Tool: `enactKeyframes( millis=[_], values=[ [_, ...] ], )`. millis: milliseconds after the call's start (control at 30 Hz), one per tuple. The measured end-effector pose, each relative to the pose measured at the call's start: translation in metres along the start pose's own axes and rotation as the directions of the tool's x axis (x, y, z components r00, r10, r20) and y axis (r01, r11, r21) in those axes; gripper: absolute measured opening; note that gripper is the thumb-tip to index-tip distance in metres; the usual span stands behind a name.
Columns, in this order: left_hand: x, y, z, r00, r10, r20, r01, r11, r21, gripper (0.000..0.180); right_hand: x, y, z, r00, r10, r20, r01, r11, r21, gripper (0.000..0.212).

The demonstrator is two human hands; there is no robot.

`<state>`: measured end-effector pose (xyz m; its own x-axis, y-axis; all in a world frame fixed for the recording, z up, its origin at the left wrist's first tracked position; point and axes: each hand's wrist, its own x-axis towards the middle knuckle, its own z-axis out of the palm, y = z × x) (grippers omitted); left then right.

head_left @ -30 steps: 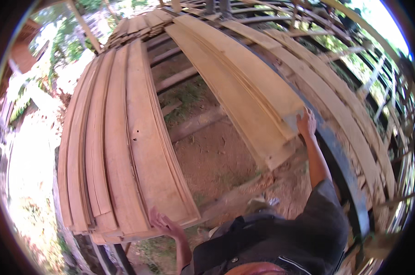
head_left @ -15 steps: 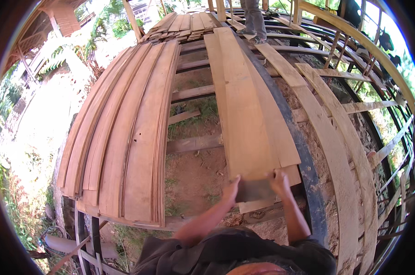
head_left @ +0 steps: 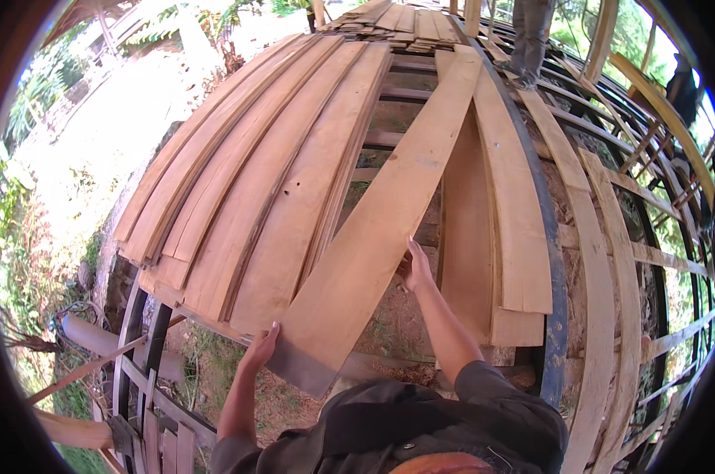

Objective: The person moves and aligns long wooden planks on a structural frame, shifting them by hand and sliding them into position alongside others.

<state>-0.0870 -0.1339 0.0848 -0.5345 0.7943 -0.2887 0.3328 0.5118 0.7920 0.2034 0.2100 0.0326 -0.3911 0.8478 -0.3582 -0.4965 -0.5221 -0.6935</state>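
A long wooden plank (head_left: pixel 373 237) lies slantwise, its near end to the left and its far end to the right, over the gap in the floor frame. My left hand (head_left: pixel 263 345) is closed on the left edge near its dark-stained near end. Farther up the opposite edge, my right hand (head_left: pixel 415 268) grips the plank, its fingers partly hidden. Part of the plank crosses the right side of a broad stack of planks (head_left: pixel 239 213). Right of it lie more planks, including a light upper board (head_left: pixel 519 221) and a shaded lower board (head_left: pixel 464 237).
A dark beam (head_left: pixel 557 347) runs along the right-hand planks. Beyond it, narrow boards (head_left: pixel 598 316) lie over open framing. Cross-beams (head_left: pixel 397 93) span the gap above bare soil. A person (head_left: pixel 529 39) stands at the far right, near another pile of planks (head_left: pixel 397 20).
The held plank's near end has swung left, across to the left stack. My left hand went left with it, while my right hand shifted farther up its right edge. The view has turned too.
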Motion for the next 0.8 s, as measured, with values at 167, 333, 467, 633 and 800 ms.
enactKeyframes(
  millis=[167, 333, 467, 633, 800],
  values=[
    [-0.061, 0.001, -0.027, 0.925, -0.213, -0.315, 0.340, 0.833, 0.436, 0.051, 0.039, 0.055, 0.039, 0.966, -0.255, -0.035, 0.257, 0.965, 0.056, 0.053],
    [-0.085, -0.085, -0.019, 0.823, -0.121, -0.555, 0.391, 0.830, 0.399, 0.048, -0.003, 0.067, 0.082, 0.973, -0.229, -0.025, 0.230, 0.972, 0.057, 0.049],
    [-0.082, -0.081, -0.023, 0.812, -0.152, -0.564, 0.383, 0.867, 0.318, 0.047, 0.013, 0.076, 0.100, 0.974, -0.227, -0.007, 0.227, 0.974, 0.018, 0.047],
    [-0.083, -0.098, -0.037, 0.780, -0.229, -0.582, 0.461, 0.840, 0.287, 0.046, 0.036, 0.097, 0.132, 0.991, -0.134, 0.015, 0.133, 0.990, 0.035, 0.046],
    [-0.079, -0.090, -0.055, 0.731, -0.310, -0.608, 0.539, 0.809, 0.235, 0.047, 0.073, 0.119, 0.183, 0.992, -0.115, 0.048, 0.116, 0.993, -0.031, 0.044]
  ],
)
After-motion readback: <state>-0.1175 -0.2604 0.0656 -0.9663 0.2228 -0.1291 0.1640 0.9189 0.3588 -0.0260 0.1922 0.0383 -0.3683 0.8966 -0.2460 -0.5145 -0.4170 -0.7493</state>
